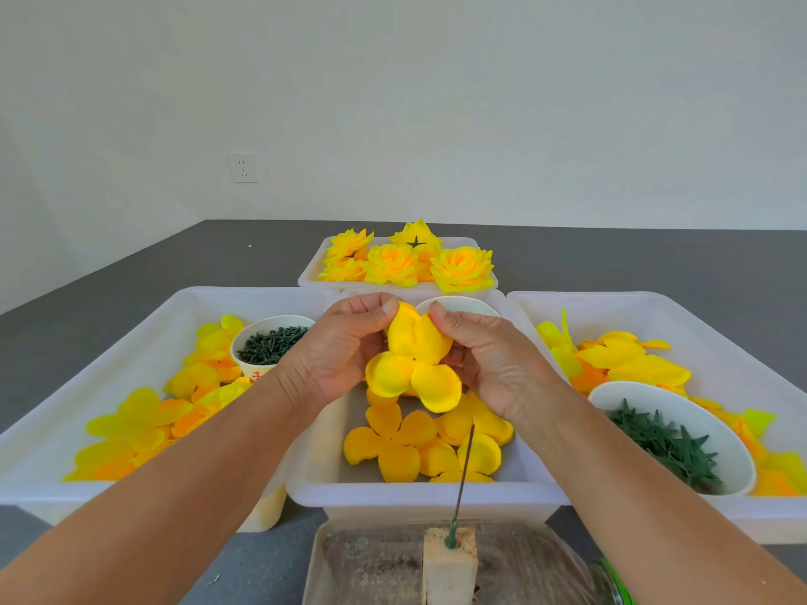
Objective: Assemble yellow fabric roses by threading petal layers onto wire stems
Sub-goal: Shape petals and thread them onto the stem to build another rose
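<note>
Together, left hand and right hand pinched a yellow petal layer above the centre tray, beyond the upright wire stem.

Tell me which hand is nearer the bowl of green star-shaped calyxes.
Right. The right hand pinches the petal layer just up and left of the bowl of calyxes in the right tray; the left hand grips the layer's other side, farther left.

red printed mark on paper cup, partly hidden, not legible
</note>
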Demonstrator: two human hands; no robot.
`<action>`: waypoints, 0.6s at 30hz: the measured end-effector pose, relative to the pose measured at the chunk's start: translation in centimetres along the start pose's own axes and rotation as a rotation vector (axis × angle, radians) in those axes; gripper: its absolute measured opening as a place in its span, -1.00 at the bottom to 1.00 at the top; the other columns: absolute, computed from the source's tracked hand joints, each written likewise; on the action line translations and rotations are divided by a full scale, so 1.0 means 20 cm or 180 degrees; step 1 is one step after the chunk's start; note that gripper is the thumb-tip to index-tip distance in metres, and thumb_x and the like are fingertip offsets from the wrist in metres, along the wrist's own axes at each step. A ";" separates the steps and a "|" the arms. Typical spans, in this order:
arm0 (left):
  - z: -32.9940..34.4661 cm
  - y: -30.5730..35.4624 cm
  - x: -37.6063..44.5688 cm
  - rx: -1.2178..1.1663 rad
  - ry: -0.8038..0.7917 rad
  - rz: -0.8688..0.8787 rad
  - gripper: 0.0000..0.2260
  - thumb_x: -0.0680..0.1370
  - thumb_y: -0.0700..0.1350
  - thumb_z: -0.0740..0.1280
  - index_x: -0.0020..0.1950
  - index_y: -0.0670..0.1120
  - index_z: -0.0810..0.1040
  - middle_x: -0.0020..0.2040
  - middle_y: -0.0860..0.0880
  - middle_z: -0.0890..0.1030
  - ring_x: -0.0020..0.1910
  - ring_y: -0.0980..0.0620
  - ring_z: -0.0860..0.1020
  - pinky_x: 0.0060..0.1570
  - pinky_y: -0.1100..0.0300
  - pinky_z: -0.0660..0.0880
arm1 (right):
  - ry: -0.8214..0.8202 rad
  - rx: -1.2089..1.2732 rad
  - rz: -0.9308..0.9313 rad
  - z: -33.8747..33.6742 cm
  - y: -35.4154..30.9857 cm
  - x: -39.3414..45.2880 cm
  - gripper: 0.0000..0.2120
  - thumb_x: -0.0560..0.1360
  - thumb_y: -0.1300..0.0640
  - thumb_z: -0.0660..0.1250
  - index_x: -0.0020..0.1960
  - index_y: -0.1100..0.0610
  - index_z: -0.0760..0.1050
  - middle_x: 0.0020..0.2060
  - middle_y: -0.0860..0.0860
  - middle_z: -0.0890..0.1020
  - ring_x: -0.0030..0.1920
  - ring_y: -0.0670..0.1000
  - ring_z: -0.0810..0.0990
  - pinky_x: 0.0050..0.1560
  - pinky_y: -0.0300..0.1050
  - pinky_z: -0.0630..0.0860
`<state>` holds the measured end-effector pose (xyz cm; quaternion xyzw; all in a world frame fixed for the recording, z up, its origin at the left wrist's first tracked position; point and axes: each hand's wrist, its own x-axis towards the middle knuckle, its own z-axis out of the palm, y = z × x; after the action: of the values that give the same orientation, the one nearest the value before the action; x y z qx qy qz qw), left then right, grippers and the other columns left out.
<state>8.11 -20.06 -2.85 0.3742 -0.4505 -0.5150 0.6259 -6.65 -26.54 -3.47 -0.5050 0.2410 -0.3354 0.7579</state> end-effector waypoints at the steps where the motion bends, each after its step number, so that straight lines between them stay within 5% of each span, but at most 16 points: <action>1: 0.00 0.00 0.00 -0.0019 -0.0057 0.0016 -0.86 0.44 -0.15 0.20 -0.18 -0.22 0.47 -0.33 -0.05 0.59 -0.33 0.05 0.55 -0.29 0.22 0.55 | -0.0151 0.0209 0.0099 0.00 -0.01 -0.01 -0.62 0.21 0.00 0.44 -0.04 0.17 0.62 -0.14 0.14 0.67 -0.22 0.08 0.66 -0.21 -0.05 0.60; 5: 0.03 -0.02 0.01 0.0251 -0.0084 0.0031 -0.85 0.50 -0.19 0.20 -0.20 -0.20 0.51 -0.33 -0.05 0.58 -0.35 0.07 0.54 -0.30 0.23 0.54 | -0.0524 0.0579 0.0139 0.00 -0.04 -0.04 -0.75 0.33 0.00 0.36 -0.16 0.16 0.67 -0.25 0.12 0.69 -0.27 0.07 0.67 -0.26 -0.03 0.62; 9: 0.02 -0.06 0.00 0.1139 0.0334 0.0064 -0.88 0.52 -0.12 0.27 -0.13 -0.13 0.55 -0.24 -0.03 0.58 -0.25 0.05 0.50 -0.25 0.21 0.45 | 0.0696 -0.0943 -0.0564 -0.04 -0.01 -0.03 -0.87 0.36 0.05 0.46 -0.19 0.12 0.62 -0.39 -0.04 0.66 -0.36 -0.09 0.59 -0.37 -0.23 0.55; 11: 0.01 -0.07 0.00 0.1555 0.0325 0.0123 -0.92 0.48 -0.13 0.34 -0.13 -0.13 0.58 -0.22 -0.06 0.56 -0.21 0.05 0.46 -0.21 0.22 0.38 | 0.0724 -0.1343 -0.0828 -0.04 0.01 -0.02 -0.86 0.37 0.06 0.47 -0.21 0.14 0.63 -0.41 -0.04 0.63 -0.39 -0.13 0.56 -0.37 -0.24 0.54; 18: 0.00 -0.06 0.00 0.1571 0.0429 0.0120 -0.93 0.52 -0.30 0.29 -0.11 -0.22 0.56 -0.18 -0.15 0.57 -0.20 0.01 0.49 -0.17 0.22 0.43 | 0.0355 -0.0789 -0.0245 -0.04 0.00 -0.03 -0.67 0.14 0.06 0.48 -0.15 0.18 0.62 -0.27 0.07 0.69 -0.24 0.03 0.65 -0.10 -0.01 0.61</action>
<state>7.67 -20.26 -3.88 0.5406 -0.5267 -0.3517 0.5537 -7.63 -26.59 -3.84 -0.5841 0.3028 -0.3594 0.6618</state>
